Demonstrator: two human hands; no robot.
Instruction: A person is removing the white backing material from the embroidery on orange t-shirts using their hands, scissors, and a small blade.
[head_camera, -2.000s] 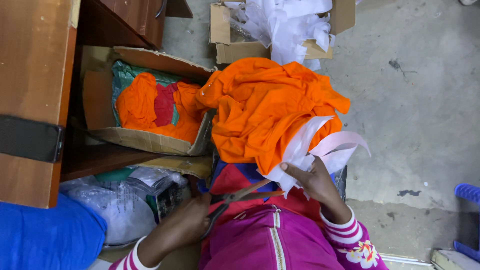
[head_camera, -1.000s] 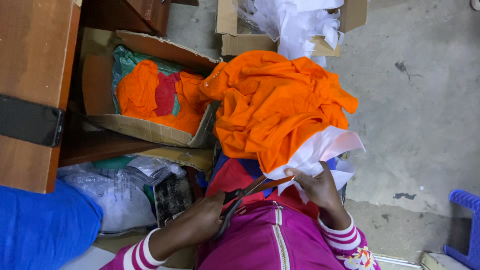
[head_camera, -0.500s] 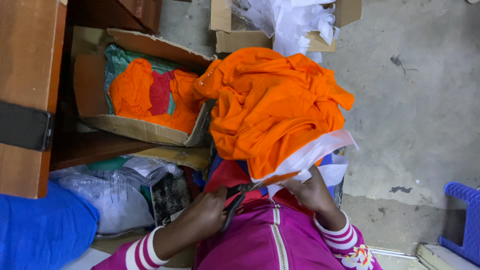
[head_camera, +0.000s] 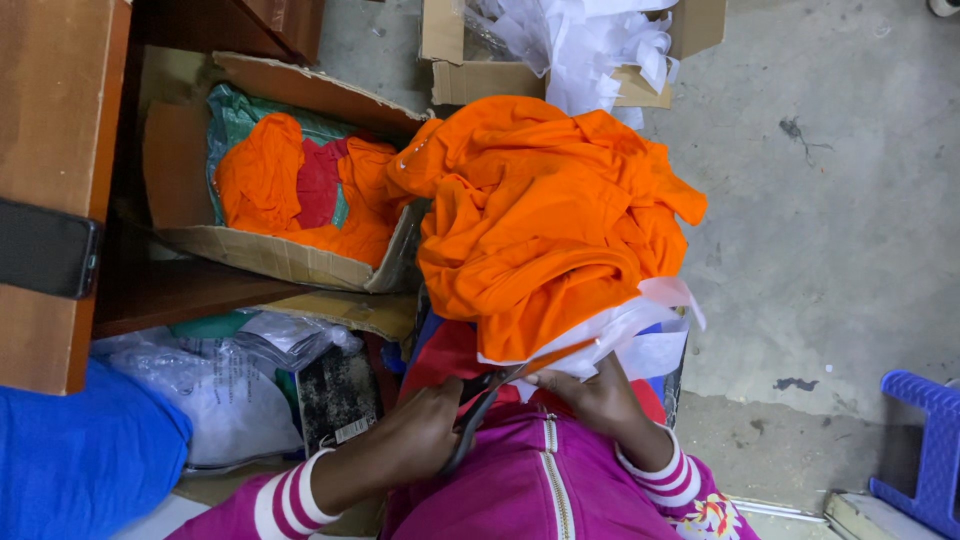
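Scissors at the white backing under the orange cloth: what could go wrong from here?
1. The scissors in the left hand point toward the right hand, whose fingers pinch the white backing close by, so a nick seems possible.
2. The orange cloth is heaped loosely above the cut; a fold could slip between the blades.

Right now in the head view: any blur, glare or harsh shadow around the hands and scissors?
Head view: lighting is soft and even, no glare on the orange fabric. The left hand, right hand and scissors are slightly soft and dim, shaded under the fabric heap. The concrete floor is evenly lit. The cardboard box reads sharp. Deep shadow sits under the wooden table.
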